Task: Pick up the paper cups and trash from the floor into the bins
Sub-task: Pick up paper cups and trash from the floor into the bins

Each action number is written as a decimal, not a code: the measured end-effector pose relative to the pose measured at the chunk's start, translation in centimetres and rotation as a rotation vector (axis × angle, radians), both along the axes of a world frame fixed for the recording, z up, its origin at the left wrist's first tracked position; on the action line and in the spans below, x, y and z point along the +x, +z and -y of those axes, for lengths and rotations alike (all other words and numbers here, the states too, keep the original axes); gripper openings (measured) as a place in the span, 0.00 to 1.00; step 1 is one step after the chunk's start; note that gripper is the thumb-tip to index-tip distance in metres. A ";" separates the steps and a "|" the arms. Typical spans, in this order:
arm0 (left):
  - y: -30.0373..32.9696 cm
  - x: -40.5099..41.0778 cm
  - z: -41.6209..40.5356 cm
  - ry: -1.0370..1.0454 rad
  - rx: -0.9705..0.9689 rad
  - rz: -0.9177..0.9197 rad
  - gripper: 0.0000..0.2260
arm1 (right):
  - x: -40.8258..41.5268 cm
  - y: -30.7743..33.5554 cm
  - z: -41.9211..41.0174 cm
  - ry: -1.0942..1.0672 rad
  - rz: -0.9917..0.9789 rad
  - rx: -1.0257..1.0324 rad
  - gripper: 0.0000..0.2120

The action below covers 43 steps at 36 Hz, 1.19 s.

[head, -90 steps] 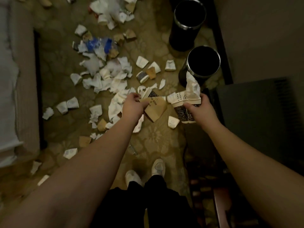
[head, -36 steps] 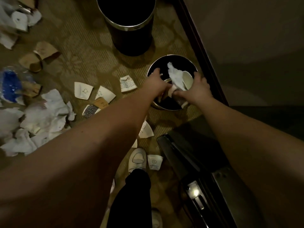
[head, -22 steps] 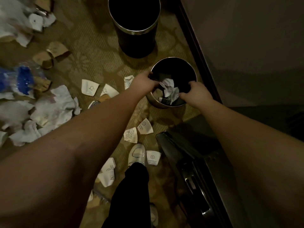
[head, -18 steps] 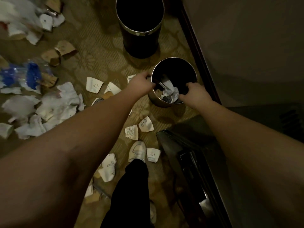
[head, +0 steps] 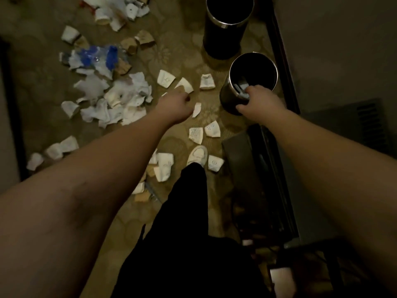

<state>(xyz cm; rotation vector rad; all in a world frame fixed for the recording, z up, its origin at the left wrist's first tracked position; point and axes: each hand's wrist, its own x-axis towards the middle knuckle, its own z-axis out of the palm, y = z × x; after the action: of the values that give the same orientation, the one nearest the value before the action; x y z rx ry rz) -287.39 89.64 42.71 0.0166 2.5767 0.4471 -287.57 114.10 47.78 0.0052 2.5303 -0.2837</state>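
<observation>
No brand or word can be read anywhere; the flattened paper cups (head: 166, 78) on the carpet (head: 38, 87) carry faint marks, and the cup by the shoe (head: 215, 162) shows a small round mark that may be a printed face, too blurred to be sure; another flattened cup (head: 196, 135) bears a smear of dark print that cannot be made out.

The left hand (head: 174, 106) hangs over the floor litter with its fingers curled under, knuckles up; whether it pinches anything beneath cannot be told, since the fingertips are hidden by the back of the hand. The right hand (head: 258, 102) sits at the near rim of the nearer bin (head: 268, 67), fingers bent down over the edge; what they touch is hidden, and pale crumpled scraps (head: 241, 89) show inside the bin just beside the hand.

The farther bin (head: 225, 37) stands just beyond it, its top cut off by the frame and its inside black. A large heap of white tissue and crushed cups (head: 120, 100) lies to the left, with a clear and blue plastic wrapper (head: 96, 57) above it; brown cups (head: 137, 43) lie near that.

A white shoe (head: 197, 154) and dark trouser leg (head: 189, 211) stand among the cups; the dark object at lower right (head: 257, 179) is too dim to identify.
</observation>
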 end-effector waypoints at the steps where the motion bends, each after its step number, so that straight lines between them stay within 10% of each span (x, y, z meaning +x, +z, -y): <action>1: 0.8 1.5 0.7 0.013 -0.003 -0.008 0.22 | 1.2 0.8 0.6 0.013 -0.009 -0.009 0.31; 21: 10.8 32.7 21.4 0.745 0.048 -0.003 0.15 | 18.4 8.6 25.2 0.550 0.138 -0.032 0.30; 43: 2.7 67.7 43.2 1.438 0.191 0.291 0.17 | 42.3 -1.5 58.2 1.139 0.328 0.097 0.22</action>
<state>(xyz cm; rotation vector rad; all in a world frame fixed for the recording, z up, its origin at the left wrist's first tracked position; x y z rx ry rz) -219.64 46.42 45.37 -1.7185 1.8294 1.0452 -245.24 55.93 46.29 -1.1838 1.8507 0.2794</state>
